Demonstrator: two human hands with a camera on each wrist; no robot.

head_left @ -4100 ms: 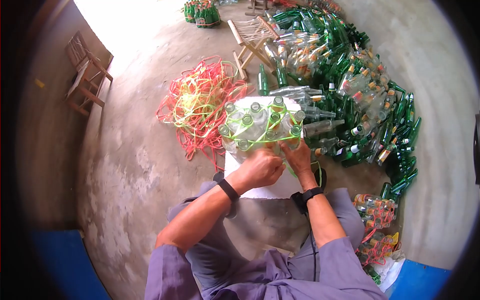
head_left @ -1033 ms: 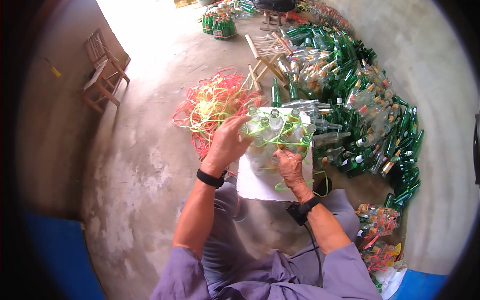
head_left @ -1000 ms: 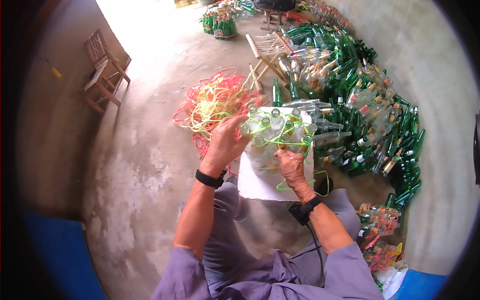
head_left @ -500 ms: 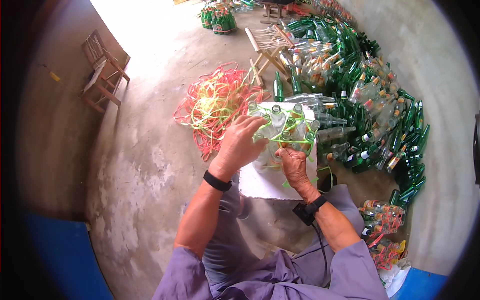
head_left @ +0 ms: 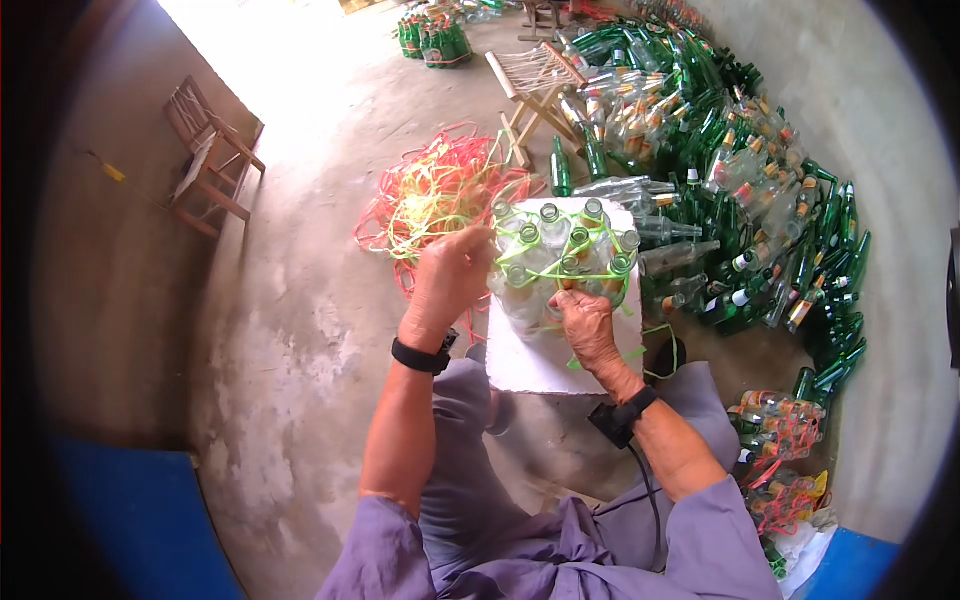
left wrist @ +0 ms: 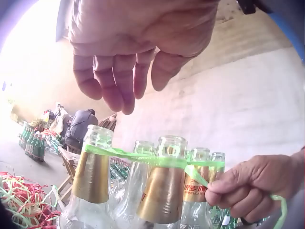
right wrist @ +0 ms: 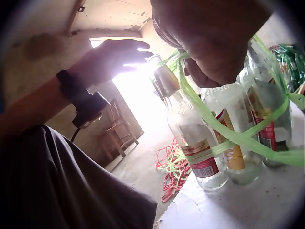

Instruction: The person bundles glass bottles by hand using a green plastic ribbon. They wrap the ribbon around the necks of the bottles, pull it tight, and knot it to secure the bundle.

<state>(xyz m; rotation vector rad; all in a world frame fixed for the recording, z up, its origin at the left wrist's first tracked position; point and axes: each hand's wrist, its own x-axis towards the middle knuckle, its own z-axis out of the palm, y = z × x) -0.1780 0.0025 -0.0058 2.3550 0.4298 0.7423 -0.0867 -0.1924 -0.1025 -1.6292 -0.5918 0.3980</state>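
Several clear glass bottles [head_left: 523, 308] stand upright in a tight cluster on a white board [head_left: 528, 376]. Green plastic strapping [left wrist: 138, 156] runs round and between their necks. My right hand [head_left: 588, 326] pinches the strapping between thumb and curled fingers at the near side of the bottle necks; a loose tail hangs below it. At the left side of the cluster is my left hand [head_left: 446, 278]. In the left wrist view its fingers [left wrist: 113, 88] hang loosely bent above the bottle mouths, holding nothing. Gold foil wraps the necks of some bottles.
A tangle of red and green strapping [head_left: 435, 190] lies on the floor beyond the board. Loose green and clear bottles [head_left: 720, 170] are heaped along the right wall. A folding stool [head_left: 535, 85] and a wooden chair [head_left: 210, 160] stand farther off.
Over the last second my left hand reached over the bottle tops, then drew back to the left. Earlier both hands were together at the near side; my right hand keeps pinching the strapping.
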